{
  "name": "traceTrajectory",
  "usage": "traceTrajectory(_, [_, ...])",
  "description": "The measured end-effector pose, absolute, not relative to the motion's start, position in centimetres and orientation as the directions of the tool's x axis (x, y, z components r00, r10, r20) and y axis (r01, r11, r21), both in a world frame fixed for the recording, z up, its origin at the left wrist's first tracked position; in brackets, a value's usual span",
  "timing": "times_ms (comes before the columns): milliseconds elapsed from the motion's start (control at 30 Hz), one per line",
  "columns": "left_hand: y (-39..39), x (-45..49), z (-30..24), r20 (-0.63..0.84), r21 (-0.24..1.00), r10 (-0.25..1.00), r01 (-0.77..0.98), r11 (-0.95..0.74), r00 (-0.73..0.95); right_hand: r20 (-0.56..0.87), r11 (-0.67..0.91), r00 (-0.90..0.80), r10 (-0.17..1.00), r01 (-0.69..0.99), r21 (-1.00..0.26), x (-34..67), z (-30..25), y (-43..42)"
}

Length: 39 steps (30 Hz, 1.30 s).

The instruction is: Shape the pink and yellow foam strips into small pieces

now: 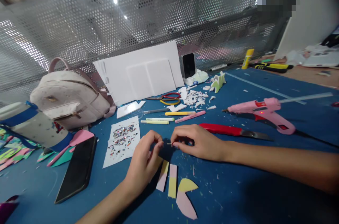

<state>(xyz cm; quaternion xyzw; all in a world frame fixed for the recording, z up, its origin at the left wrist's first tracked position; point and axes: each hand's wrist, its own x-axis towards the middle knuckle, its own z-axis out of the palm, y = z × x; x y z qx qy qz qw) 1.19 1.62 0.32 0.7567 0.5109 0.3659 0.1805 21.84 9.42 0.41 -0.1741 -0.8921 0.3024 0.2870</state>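
Over the middle of the blue table, my left hand [145, 158] and my right hand [197, 142] face each other with fingertips pinched. A tiny thin sliver [167, 143] spans the gap between them, one end in each pinch; its kind is too small to make out. Just below my left hand lie two pink-and-yellow strips, one slanted strip [162, 176] and one upright strip [172, 181]. Beside them is a curved pink-and-yellow cutout [185, 199]. To the left, a white sheet [109, 158] carries scattered shiny bits. Behind my right hand rests a red-handled cutter knife [222, 129].
A pink glue gun [267, 105] with a lit light stands at right, its cord trailing right. Several pens [180, 113], scissors [169, 98] and white scraps [196, 98] lie farther back. At left are a phone [76, 171], a tumbler [39, 128] and a backpack [71, 93].
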Motion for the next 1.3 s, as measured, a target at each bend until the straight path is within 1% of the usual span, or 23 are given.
traceTrajectory(100, [1.8,0.8,0.3,0.374,0.648,0.908,0.646,-0.403,0.191,0.397,0.695,-0.740,0.543,0.130,-0.707,21.9,0.4,10.2])
traceTrajectory(200, [2.0,0.4,0.8,0.413,0.644,0.896,0.644,-0.413,0.161,0.366,0.589,-0.681,0.634,0.118,-0.800,21.9,0.5,11.0])
traceTrajectory(267, [2.0,0.2,1.5,0.427,0.655,0.895,0.637,-0.406,0.131,0.356,0.530,-0.654,0.667,0.082,-0.844,21.8,0.9,11.2])
traceTrajectory(333, [2.1,0.1,2.4,0.416,0.679,0.901,0.617,-0.398,0.123,0.336,0.476,-0.663,0.669,0.035,-0.879,21.6,1.7,11.0])
traceTrajectory(433, [1.9,0.1,3.7,0.406,0.684,0.902,0.605,-0.408,0.150,0.287,0.433,-0.753,0.592,-0.003,-0.901,21.1,3.2,9.8])
traceTrajectory(467, [1.8,0.2,4.1,0.408,0.674,0.898,0.608,-0.419,0.167,0.266,0.440,-0.771,0.579,0.021,-0.898,20.9,3.7,9.4])
traceTrajectory(533, [1.4,0.2,4.8,0.420,0.646,0.885,0.618,-0.448,0.203,0.270,0.493,-0.775,0.571,0.061,-0.868,20.6,4.3,8.7])
traceTrajectory(633, [0.6,-0.1,5.6,0.444,0.596,0.864,0.641,-0.483,0.238,0.323,0.573,-0.789,0.523,0.045,-0.819,20.2,4.6,8.5])
traceTrajectory(733, [0.1,-0.9,5.9,0.430,0.574,0.870,0.671,-0.469,0.240,0.339,0.593,-0.792,0.508,0.035,-0.805,20.0,4.9,8.9])
traceTrajectory(867, [-0.3,-1.7,5.6,0.391,0.595,0.890,0.673,-0.439,0.234,0.334,0.608,-0.794,0.509,0.056,-0.792,19.5,5.8,9.1])
traceTrajectory(1033, [-0.6,-2.0,5.7,0.385,0.604,0.894,0.670,-0.431,0.229,0.356,0.678,-0.845,0.399,0.010,-0.735,18.4,6.1,8.9])
traceTrajectory(1100, [-0.7,-2.0,5.7,0.389,0.601,0.892,0.670,-0.436,0.231,0.375,0.701,-0.845,0.383,0.001,-0.713,17.9,6.3,8.9])
traceTrajectory(1167, [-0.6,-2.1,5.1,0.387,0.606,0.895,0.671,-0.429,0.223,0.424,0.733,-0.813,0.398,0.004,-0.681,17.2,6.9,9.0])
traceTrajectory(1233, [-0.2,-2.1,3.9,0.387,0.637,0.906,0.661,-0.397,0.172,0.492,0.766,-0.758,0.429,0.015,-0.643,16.1,7.7,9.0])
traceTrajectory(1267, [0.2,-2.1,3.1,0.370,0.665,0.917,0.647,-0.372,0.147,0.539,0.793,-0.727,0.424,0.011,-0.609,15.2,8.2,8.9])
traceTrajectory(1300, [0.7,-2.0,2.2,0.379,0.698,0.920,0.623,-0.353,0.097,0.568,0.833,-0.738,0.365,-0.015,-0.554,14.0,8.5,8.7])
